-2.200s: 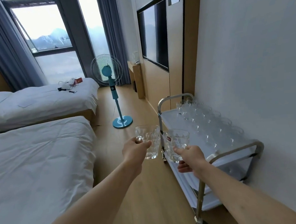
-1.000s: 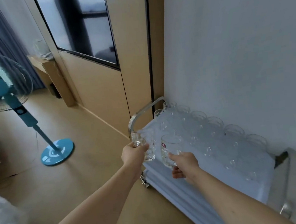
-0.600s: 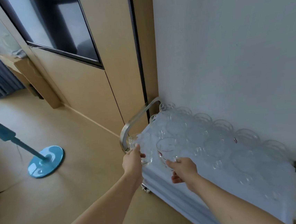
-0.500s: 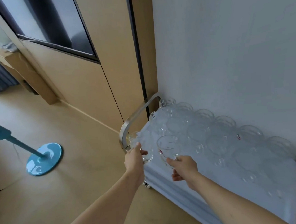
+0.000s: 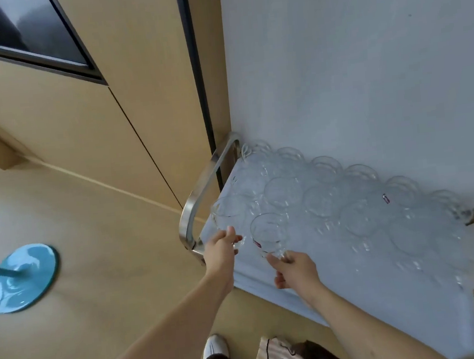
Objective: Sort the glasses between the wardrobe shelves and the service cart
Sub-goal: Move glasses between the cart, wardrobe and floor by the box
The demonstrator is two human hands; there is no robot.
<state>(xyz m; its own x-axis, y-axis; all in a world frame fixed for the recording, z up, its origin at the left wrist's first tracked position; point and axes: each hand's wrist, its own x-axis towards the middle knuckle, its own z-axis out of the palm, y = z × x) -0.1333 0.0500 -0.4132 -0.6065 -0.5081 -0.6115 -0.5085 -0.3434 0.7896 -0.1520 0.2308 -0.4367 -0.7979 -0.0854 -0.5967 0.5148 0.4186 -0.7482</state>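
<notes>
The service cart (image 5: 313, 290) stands against the white wall, its pale top packed with several clear glasses (image 5: 355, 214). My left hand (image 5: 220, 249) grips a clear glass (image 5: 229, 213) at the cart's near left corner, by the steel handle (image 5: 200, 200). My right hand (image 5: 295, 269) holds a second clear glass (image 5: 268, 231) with a small red label, just right of the first and over the cart top. Whether either glass rests on the surface cannot be told.
Wooden wall panels (image 5: 125, 109) and a dark screen (image 5: 13, 33) rise left of the cart. A blue fan base (image 5: 21, 278) sits on the wooden floor at the left. My shoe (image 5: 214, 346) and clothing show at the bottom edge.
I walked up to the cart and my view tilted down over it. Both hands carried their glasses forward and lowered them to the cart's near left corner.
</notes>
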